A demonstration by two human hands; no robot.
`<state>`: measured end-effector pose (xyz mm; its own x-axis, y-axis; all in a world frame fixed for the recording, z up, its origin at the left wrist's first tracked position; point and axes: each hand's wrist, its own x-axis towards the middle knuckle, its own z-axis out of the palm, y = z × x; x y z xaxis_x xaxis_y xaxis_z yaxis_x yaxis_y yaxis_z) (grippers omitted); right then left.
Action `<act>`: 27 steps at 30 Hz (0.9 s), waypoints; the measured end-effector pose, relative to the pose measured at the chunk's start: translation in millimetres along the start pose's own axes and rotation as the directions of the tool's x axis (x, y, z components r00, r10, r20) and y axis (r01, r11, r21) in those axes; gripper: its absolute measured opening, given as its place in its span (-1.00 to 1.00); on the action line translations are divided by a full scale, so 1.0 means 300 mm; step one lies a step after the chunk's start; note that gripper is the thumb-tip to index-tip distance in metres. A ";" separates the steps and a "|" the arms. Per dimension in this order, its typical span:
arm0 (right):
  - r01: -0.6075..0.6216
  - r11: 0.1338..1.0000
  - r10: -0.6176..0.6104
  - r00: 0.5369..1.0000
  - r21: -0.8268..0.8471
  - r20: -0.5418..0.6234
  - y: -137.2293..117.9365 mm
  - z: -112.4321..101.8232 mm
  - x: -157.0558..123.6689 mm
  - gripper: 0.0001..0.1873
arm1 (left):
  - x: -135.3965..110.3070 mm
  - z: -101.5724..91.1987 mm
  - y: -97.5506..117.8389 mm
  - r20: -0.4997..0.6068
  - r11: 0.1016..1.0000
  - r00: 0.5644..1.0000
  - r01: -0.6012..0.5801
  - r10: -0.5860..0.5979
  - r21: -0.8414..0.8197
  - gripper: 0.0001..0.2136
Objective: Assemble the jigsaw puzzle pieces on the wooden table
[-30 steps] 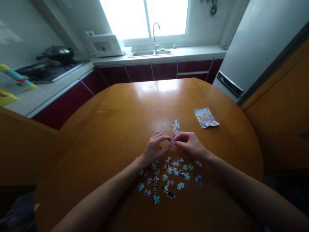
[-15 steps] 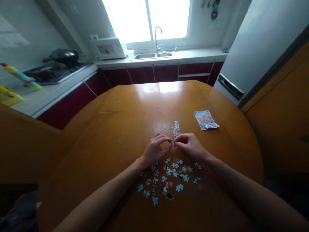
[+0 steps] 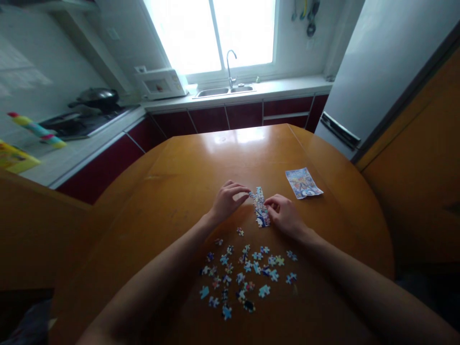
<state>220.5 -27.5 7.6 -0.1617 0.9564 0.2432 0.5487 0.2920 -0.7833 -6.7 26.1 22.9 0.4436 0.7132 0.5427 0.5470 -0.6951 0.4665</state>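
A narrow strip of joined jigsaw puzzle pieces (image 3: 260, 211) lies on the wooden table. At its upper left edge my left hand (image 3: 229, 200) pinches a small puzzle piece (image 3: 251, 194) between thumb and fingertips. My right hand (image 3: 283, 214) is on the other side, fingers curled and fingertips at the strip's right edge. Many loose puzzle pieces (image 3: 247, 266) are spread below the hands, nearer to me. One loose piece (image 3: 240, 232) lies apart, between the strip and the spread.
A colourful printed sheet (image 3: 304, 183) lies at the right of the table (image 3: 172, 177). Beyond are a counter with a sink (image 3: 215, 92), a microwave (image 3: 163, 84) and a stove with a pan (image 3: 97, 98). A fridge (image 3: 373, 72) stands at the right.
My hands were together over the strip's near end at one piece. Now they are apart, the left moved up and left with a piece, and the strip shows between them. The view has shifted slightly.
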 end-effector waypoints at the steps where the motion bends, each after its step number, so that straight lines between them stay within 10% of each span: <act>1: 0.017 1.000 -0.017 1.000 -0.018 0.007 0.007 0.003 0.004 -0.83 | 0.012 0.020 -0.030 0.002 1.000 1.000 -0.002 0.002 0.005 -0.88; 27: 0.081 0.926 -0.058 0.996 -0.369 0.071 0.010 0.051 0.028 -0.63 | 0.032 0.121 -0.134 0.105 0.999 0.994 -0.037 0.033 0.036 -0.89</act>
<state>208.3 -18.4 -1.5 -0.2516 0.9358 0.2470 0.7976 0.3450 -0.4948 1.2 64.1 -16.0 0.5332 0.6955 0.4816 0.5553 -0.7172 0.4210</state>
